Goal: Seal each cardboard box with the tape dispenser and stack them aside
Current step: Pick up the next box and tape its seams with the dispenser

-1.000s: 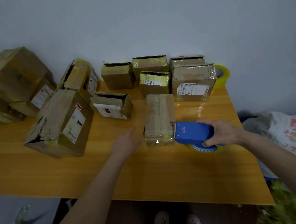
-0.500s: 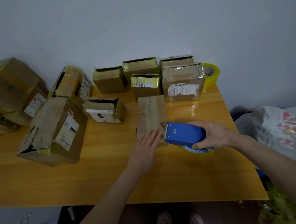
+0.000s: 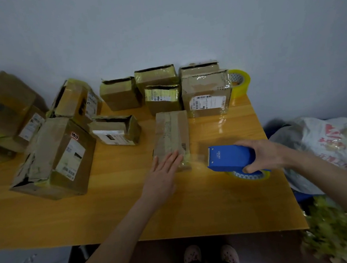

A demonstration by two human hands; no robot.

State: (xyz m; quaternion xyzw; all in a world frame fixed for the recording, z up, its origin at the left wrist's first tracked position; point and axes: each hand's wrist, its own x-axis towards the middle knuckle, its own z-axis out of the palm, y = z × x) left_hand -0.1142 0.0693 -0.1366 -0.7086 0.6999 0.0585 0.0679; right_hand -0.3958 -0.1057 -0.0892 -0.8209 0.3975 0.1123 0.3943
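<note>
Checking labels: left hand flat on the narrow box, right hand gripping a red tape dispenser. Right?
No: head view shows the tape dispenser is blue, not red. Rest holds: left hand flat on the narrow box, right hand gripping the dispenser.

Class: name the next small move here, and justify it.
Probably twist the tape dispenser to cut free: the right hand holds it apart from the long box, a faint tape strip seems to span the gap, and the left hand presses flat on the box's near end.
</note>
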